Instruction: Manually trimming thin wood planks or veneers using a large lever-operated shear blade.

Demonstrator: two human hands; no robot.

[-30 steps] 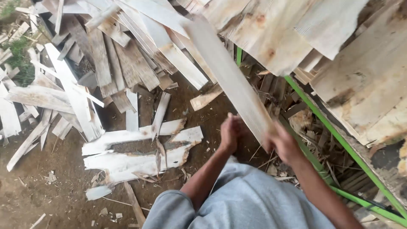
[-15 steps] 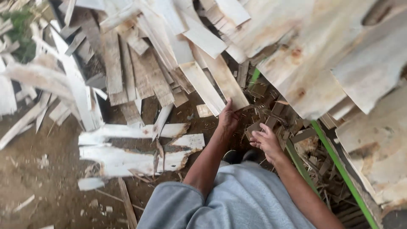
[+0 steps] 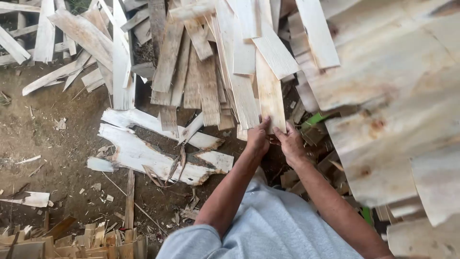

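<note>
From the head camera, both bare hands meet at the near end of a pale, flat strip of thin wood veneer (image 3: pixel 270 93) that slants up and away over a loose heap of similar grey-brown veneer strips (image 3: pixel 206 72). The left hand (image 3: pixel 258 139) has its fingers curled against the strip's lower left corner, and the right hand (image 3: pixel 290 142) presses its fingers on the lower right corner. Both are closed on the strip's end, though how far the thumbs wrap underneath is hidden. Just left of the hands, a broad, torn, whitish sheet of veneer (image 3: pixel 158 153) lies flat on the brown dirt ground (image 3: pixel 52 144). To the right, large pale sheets of plywood-like veneer (image 3: pixel 397 96) overlap in a stack, with a green bar (image 3: pixel 314 118) showing beneath them.
</note>
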